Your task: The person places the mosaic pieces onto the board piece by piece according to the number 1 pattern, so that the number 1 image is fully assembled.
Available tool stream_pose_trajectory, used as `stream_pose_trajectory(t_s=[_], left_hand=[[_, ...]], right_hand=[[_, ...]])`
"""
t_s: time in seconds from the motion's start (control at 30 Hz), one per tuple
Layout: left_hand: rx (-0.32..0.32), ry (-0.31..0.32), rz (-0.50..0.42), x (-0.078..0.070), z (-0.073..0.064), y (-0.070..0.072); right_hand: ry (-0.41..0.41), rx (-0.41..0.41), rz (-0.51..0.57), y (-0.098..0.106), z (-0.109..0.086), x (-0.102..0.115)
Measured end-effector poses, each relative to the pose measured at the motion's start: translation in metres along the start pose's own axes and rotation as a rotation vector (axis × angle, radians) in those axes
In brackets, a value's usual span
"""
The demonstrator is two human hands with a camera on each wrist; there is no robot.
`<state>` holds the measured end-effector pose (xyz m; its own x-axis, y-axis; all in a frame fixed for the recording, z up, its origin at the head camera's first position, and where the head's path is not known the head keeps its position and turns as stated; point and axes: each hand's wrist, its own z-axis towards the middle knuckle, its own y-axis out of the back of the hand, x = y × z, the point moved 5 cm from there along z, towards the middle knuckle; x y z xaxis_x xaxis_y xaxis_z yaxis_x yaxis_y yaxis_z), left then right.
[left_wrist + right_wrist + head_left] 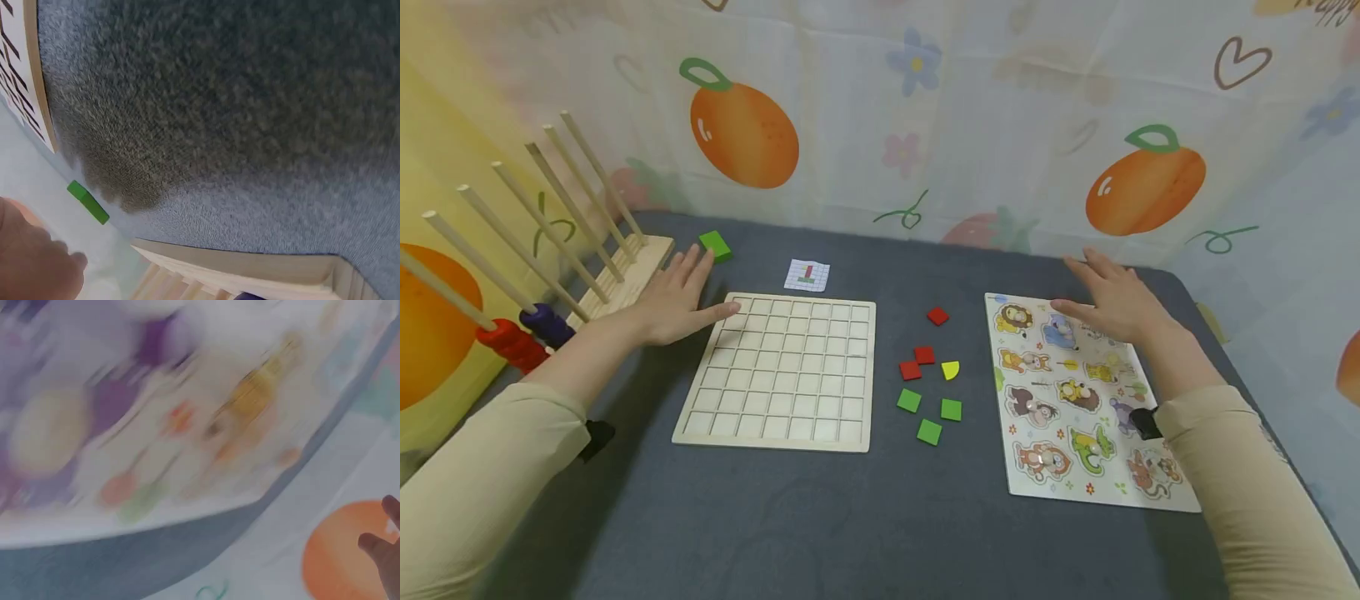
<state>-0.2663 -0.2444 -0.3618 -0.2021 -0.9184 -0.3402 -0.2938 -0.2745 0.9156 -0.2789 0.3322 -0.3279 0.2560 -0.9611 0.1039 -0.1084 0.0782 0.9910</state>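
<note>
My left hand, fingers spread and holding nothing, hovers between the wooden peg rack and the pale grid board. Its thumb lies over the board's upper left corner in the head view. Just beyond its fingertips is a green block. My right hand is also spread and bare, above the upper right part of the animal puzzle board. In the left wrist view only part of the left hand shows, and the right wrist view, blurred, catches a few right fingers.
Red tiles, green tiles and a yellow quarter-round piece lie between the boards. A small printed card sits behind the grid board. Red beads and dark blue beads are on the rack's pegs. A patterned curtain hangs behind.
</note>
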Motion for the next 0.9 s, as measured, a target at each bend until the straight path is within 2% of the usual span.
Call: stream_pose_trajectory(t_s=[0.2, 0.33, 0.47, 0.7, 0.8, 0.9], left_hand=[[0.151, -0.070, -0.159, -0.007, -0.006, -0.008], [0.233, -0.139, -0.210, -0.011, -0.009, -0.011], [0.290, -0.191, -0.259, -0.013, -0.011, -0.013], [0.412, -0.166, -0.324, -0.014, -0.014, -0.017], [0.432, -0.171, -0.321, -0.013, -0.014, -0.018], [0.426, -0.183, -0.292, -0.012, -0.012, -0.019]], right_hand=[[0.060, 0.033, 0.024, -0.001, 0.015, 0.039], [0.138, 0.042, 0.069, -0.004, 0.022, 0.064], [0.223, 0.066, 0.168, -0.009, 0.028, 0.087], [0.290, 0.192, 0.308, -0.021, 0.032, 0.120], [0.315, 0.247, 0.329, -0.027, 0.032, 0.130], [0.328, 0.292, 0.337, -0.033, 0.032, 0.137]])
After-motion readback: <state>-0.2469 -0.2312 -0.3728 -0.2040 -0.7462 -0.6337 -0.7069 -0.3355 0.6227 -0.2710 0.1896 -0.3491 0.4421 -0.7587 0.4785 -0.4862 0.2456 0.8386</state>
